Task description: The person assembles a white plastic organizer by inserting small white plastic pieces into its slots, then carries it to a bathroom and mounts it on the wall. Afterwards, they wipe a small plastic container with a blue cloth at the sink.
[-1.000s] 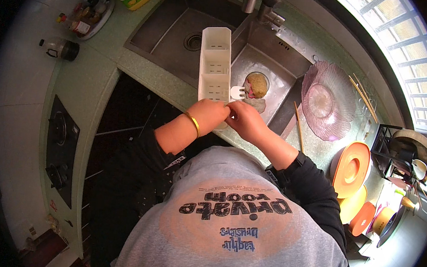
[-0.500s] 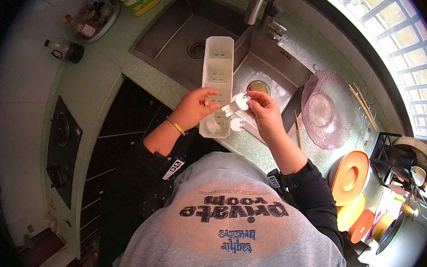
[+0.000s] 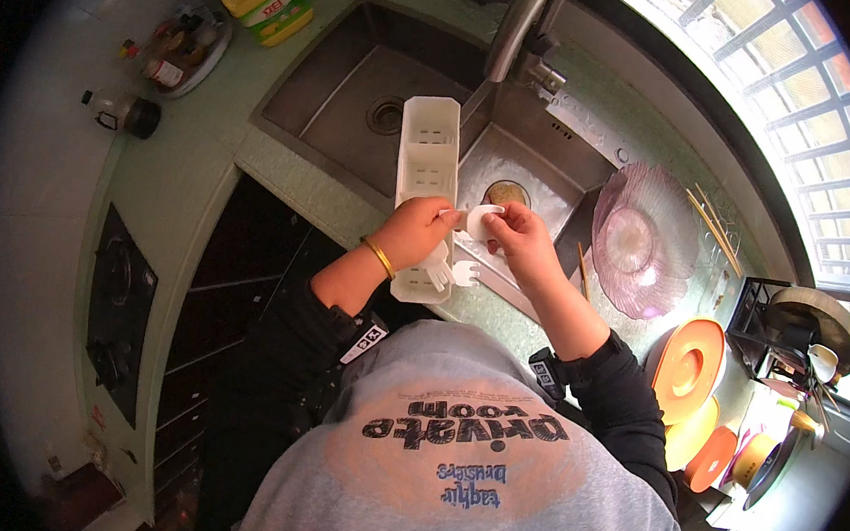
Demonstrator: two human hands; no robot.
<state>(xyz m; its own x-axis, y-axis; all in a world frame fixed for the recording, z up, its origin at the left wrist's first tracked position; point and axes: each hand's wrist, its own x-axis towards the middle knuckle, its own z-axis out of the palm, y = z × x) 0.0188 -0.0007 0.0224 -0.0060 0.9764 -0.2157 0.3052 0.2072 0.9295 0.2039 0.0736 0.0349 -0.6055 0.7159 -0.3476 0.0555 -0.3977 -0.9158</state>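
Hands: left hand [image 3: 416,233] is now closing in on the white plastic piece [image 3: 481,224]; half a second ago its thumb and fingertips were standing apart beside it

Grip: right hand [image 3: 527,242] is pinching the rounded end between thumb and fingers, as it was doing before; left thumb and fingers are now clamping on the other end

Piece: it is hanging in the air between the two hands, over the right edge of the white box [image 3: 429,146]

Box: it is lying lengthwise from the sink divider to the counter's front edge, a white tab [image 3: 465,274] showing beside its near end

Hidden: left hand is covering the box's middle; a forked white part [image 3: 435,268] is showing just below that hand, and I cannot tell whether the hand is holding it; right hand is partly blocking the right sink [image 3: 499,152]

Cut off: the tap [image 3: 523,29] is running out of view at the top

Counter: the pale green counter [image 3: 205,138] is surrounding both sinks and bearing a pink glass dish [image 3: 637,237], with wooden sticks [image 3: 712,228] lying beyond it

Room: a yellow jug [image 3: 266,3] is standing beyond the left sink [image 3: 346,70]; a barred window [image 3: 777,104] is lighting the right side; orange lids [image 3: 689,366] are resting below the dish
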